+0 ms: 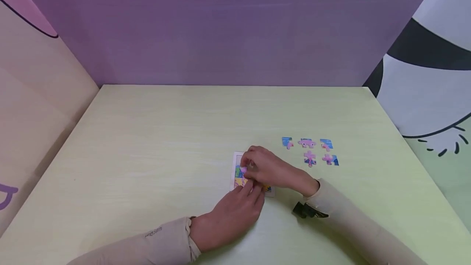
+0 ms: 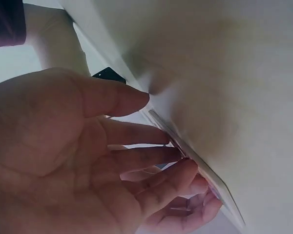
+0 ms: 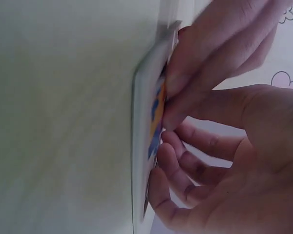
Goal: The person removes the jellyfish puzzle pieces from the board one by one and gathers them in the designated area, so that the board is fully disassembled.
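Observation:
A small jigsaw puzzle board (image 1: 233,171) with a pale border lies on the table, its picture partly filled and largely hidden by both hands. My right hand (image 1: 270,169) is over the board, thumb and forefinger bent around a pink puzzle piece (image 1: 243,169) at the picture's left part. Reaching from below, my left hand (image 1: 233,218) rests its extended fingertips on the lower part of the board. In the right wrist view the fingers of both hands meet at the board (image 3: 141,117), over an orange and blue printed area.
Several loose puzzle pieces (image 1: 310,158), pink and blue, lie in two rows to the right beyond the board. The pale table (image 1: 147,146) meets a purple wall (image 1: 228,28) at the back. A black strap end (image 1: 309,210) hangs by the right sleeve.

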{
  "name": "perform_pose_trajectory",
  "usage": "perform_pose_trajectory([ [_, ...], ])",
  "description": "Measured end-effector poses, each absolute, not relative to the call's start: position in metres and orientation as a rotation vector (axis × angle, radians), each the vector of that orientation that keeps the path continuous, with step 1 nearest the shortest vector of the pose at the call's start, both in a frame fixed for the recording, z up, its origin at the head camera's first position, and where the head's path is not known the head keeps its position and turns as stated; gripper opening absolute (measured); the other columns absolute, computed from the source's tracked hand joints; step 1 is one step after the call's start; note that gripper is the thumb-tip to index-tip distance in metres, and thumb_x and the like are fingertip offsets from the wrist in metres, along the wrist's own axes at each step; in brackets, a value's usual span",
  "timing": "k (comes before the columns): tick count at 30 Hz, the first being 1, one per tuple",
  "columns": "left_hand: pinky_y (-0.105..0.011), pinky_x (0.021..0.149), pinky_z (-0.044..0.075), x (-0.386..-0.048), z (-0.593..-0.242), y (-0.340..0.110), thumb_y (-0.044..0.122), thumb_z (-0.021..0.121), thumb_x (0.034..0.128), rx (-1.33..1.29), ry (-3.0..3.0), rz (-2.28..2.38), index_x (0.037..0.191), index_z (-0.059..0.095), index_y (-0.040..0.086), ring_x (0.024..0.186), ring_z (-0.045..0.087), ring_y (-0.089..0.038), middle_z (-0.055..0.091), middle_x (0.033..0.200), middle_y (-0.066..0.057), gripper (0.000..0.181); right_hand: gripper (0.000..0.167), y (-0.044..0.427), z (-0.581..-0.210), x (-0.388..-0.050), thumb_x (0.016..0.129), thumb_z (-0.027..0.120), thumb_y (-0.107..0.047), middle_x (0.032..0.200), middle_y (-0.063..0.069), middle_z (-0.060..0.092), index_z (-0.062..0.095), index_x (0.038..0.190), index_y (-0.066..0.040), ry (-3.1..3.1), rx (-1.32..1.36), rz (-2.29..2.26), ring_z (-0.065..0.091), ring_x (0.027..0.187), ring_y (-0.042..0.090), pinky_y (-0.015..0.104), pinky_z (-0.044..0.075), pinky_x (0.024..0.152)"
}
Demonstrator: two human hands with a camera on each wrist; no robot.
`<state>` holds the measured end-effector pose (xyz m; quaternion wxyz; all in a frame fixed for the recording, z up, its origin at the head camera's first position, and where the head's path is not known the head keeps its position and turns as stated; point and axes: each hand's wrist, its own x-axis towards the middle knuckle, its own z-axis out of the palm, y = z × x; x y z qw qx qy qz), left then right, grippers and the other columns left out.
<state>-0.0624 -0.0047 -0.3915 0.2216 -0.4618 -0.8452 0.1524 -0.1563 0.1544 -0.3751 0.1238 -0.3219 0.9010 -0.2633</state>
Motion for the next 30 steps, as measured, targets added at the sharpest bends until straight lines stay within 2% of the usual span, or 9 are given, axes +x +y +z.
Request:
perform_pose_trajectory([
  [5,-0.02,0.074,0.043,-0.0643,-0.391,-0.0046,0.011,0.045,0.0948,-1.289,-2.327,0.391,0.117,0.065,0.006,0.096,0.053,-0.018,0.063,0.108,-0.004,0.03,0.013,0.1524,-0.3746,-0.1535,0.086,0.073,-0.009,0.09,-0.003,0.058,0.064,0.095,-0.01,2.628,-0.929,-0.76,0.052,0.09,0.015,0.034,0.047,0.081],
  [11,-0.022,0.078,0.043,-0.0658,-0.3912,-0.0047,0.009,0.041,0.0954,-1.3,-2.327,0.377,0.121,0.064,0.005,0.097,0.053,-0.017,0.063,0.112,-0.005,0.034,0.015,0.1529,-0.3749,-0.1542,0.087,0.071,-0.005,0.088,-0.003,0.059,0.06,0.097,-0.009,2.567,-0.899,-0.844,0.055,0.084,0.012,0.032,0.048,0.078],
  [14,-0.021,0.073,0.042,-0.0655,-0.3912,-0.0047,0.008,0.038,0.0947,-1.298,-2.329,0.353,0.12,0.064,0.005,0.094,0.052,-0.017,0.063,0.11,-0.005,0.037,0.015,0.1535,-0.3749,-0.1545,0.087,0.071,-0.007,0.089,-0.003,0.059,0.06,0.097,-0.01,2.553,-0.88,-0.859,0.055,0.083,0.012,0.032,0.048,0.078],
  [18,-0.021,0.072,0.042,-0.0654,-0.3908,-0.0049,0.012,0.045,0.0944,-1.301,-2.344,0.358,0.123,0.063,0.005,0.093,0.051,-0.017,0.063,0.111,-0.005,0.034,0.014,0.1536,-0.375,-0.1555,0.088,0.071,-0.007,0.089,-0.004,0.06,0.061,0.096,-0.011,2.544,-0.889,-0.868,0.056,0.083,0.011,0.031,0.048,0.078],
  [23,-0.023,0.081,0.043,-0.0658,-0.3899,-0.0047,0.017,0.057,0.0947,-1.319,-2.378,0.397,0.127,0.061,0.004,0.098,0.052,-0.017,0.062,0.119,-0.007,0.035,0.009,0.1543,-0.3745,-0.1567,0.09,0.068,-0.006,0.087,-0.006,0.062,0.063,0.094,-0.012,2.509,-0.903,-0.922,0.059,0.08,0.01,0.03,0.051,0.075],
  [30,-0.023,0.085,0.044,-0.0649,-0.3892,-0.0049,0.017,0.058,0.0952,-1.32,-2.371,0.427,0.125,0.064,0.006,0.105,0.054,-0.018,0.062,0.123,-0.007,0.032,0.009,0.1555,-0.3724,-0.157,0.09,0.068,-0.004,0.085,-0.004,0.064,0.063,0.092,-0.011,2.481,-0.939,-0.983,0.061,0.076,0.01,0.029,0.052,0.072],
])
